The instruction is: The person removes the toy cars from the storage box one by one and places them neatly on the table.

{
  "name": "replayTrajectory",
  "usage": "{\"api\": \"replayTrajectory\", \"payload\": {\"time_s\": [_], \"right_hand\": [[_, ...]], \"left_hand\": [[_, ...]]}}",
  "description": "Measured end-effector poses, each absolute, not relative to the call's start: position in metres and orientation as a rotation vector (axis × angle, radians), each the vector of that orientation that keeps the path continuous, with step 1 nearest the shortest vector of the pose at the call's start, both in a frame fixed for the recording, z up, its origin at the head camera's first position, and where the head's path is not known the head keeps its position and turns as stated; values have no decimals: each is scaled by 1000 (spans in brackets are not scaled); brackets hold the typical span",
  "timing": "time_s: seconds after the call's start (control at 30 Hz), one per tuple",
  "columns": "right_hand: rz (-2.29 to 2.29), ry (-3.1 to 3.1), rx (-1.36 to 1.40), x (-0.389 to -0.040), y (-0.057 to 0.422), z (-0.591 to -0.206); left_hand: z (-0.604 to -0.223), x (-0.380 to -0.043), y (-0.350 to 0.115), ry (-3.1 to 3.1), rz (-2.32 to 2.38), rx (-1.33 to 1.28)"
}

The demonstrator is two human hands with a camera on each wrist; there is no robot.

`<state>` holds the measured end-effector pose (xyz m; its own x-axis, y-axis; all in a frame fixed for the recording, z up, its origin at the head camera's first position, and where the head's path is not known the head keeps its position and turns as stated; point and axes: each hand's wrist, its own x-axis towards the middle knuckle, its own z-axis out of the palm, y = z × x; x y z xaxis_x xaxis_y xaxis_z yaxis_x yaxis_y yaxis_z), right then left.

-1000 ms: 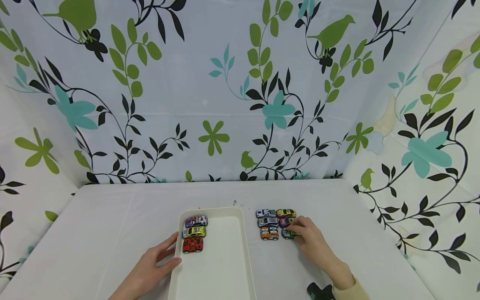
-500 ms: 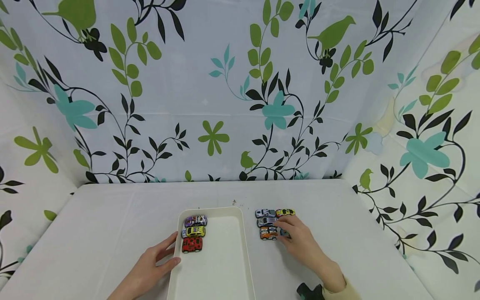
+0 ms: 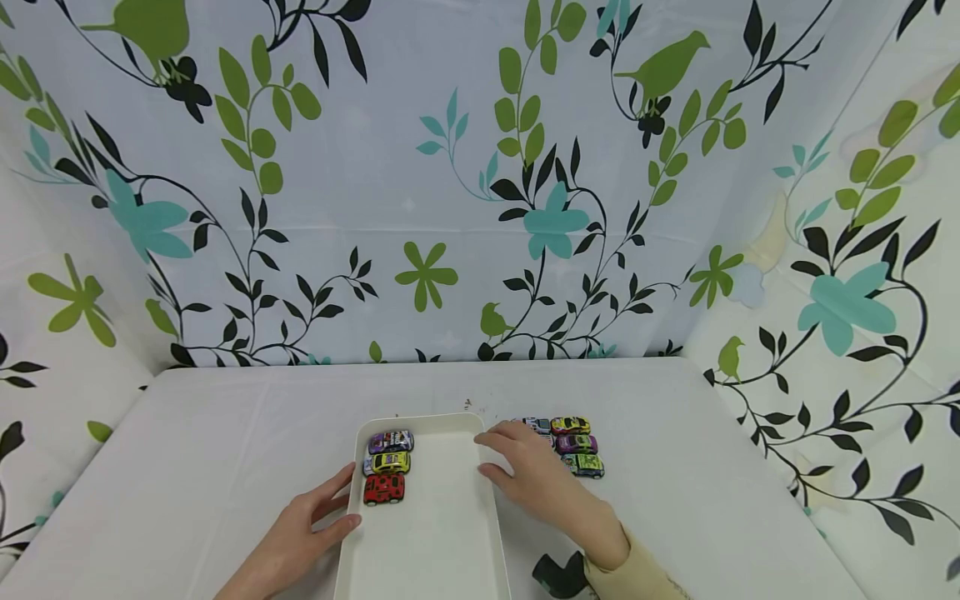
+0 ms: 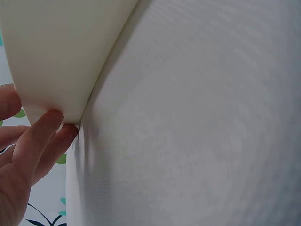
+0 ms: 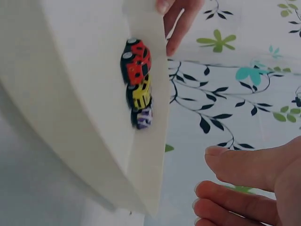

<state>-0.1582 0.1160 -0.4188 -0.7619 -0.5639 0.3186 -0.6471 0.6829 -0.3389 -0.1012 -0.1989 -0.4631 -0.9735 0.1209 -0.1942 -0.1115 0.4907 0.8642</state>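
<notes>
My left hand (image 3: 303, 529) rests against the left side of the cream tray (image 3: 497, 533), and its fingertips (image 4: 52, 117) touch the outer wall in the left wrist view. A red toy car (image 3: 384, 489), a yellow one (image 3: 387, 463) and a purple-white one (image 3: 391, 442) stand in a column inside the tray's upper left. At the tray's right rim is my right hand (image 3: 543, 483), thumb apart from the fingers and nothing between them in the right wrist view. It partly covers the cars on the table, hiding the orange one.
Right of the tray, a yellow-red car (image 3: 571, 425), a purple car (image 3: 577, 443) and a green car (image 3: 581, 465) form a column on the white table (image 3: 247, 450). A silver car (image 3: 537, 425) shows beside them. Patterned cloth (image 3: 360, 183) hangs behind.
My right hand has moved left from the cars on the table to the tray's right rim, uncovering the purple and green cars. My left hand and the tray stay in place.
</notes>
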Motion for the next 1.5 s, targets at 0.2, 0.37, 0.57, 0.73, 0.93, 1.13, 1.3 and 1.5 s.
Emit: {"api": "replayTrajectory", "payload": {"time_s": [0.2,0.37,0.57,0.73,0.93,1.13,1.3,1.5], "right_hand": [[607,-2759,1104,-156,78,-409],[542,-2814,1171,-160,51,-411],[462,-2831,1243,-163,24,-413],[405,-2824,1281,-165,9,-420],[332,-2825,1306,-166,-3,-430],[227,-2836,1279,-165,-6,-438],[199,-2836,1260,-164,-6,-440],[192,-2787,1263,-164,-5,-442]], "left_hand": [[-463,-101,-199,2516,1474,6],[-464,-101,-199,2512,1480,17],[-465,-100,-200,2496,1496,32],[-465,-99,-202,2488,1525,81],[-465,-101,-202,2482,1523,101],[-464,-100,-201,2486,1533,131],[-463,-100,-201,2507,1512,143],[-463,-100,-203,2495,1514,108]]}}
